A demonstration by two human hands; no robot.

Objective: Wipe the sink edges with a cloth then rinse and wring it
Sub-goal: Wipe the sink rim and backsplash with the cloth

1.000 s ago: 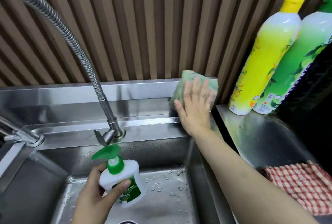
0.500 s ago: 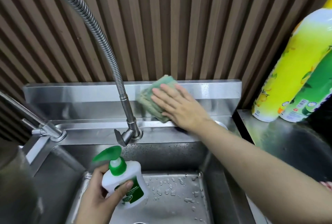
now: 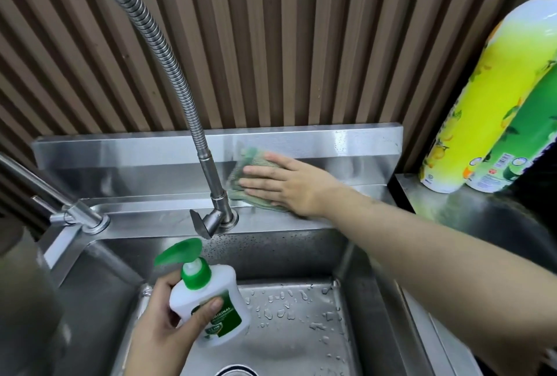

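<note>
Green cloth [image 3: 246,161] flat on sink [image 3: 361,148] back wall, just right of faucet [image 3: 208,170]; long axis near upright. Right hand [image 3: 294,184] fingers [image 3: 259,184] straight, together, pressing it, pointing left. Left hand [image 3: 162,329] grips soap bottle [image 3: 208,294].

Bright, even light is filling the scene; soft glare is streaking the sink backsplash [image 3: 361,146]; the wide lens is bowing the wall slats [image 3: 271,44] and yellow bottle [image 3: 482,98] at the edges; a dark object [image 3: 27,300] at the left edge is lying out of focus.

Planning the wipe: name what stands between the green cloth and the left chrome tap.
Head view: the ribbed steel faucet's base, right beside the green cloth; beyond it, bare steel ledge.
</note>
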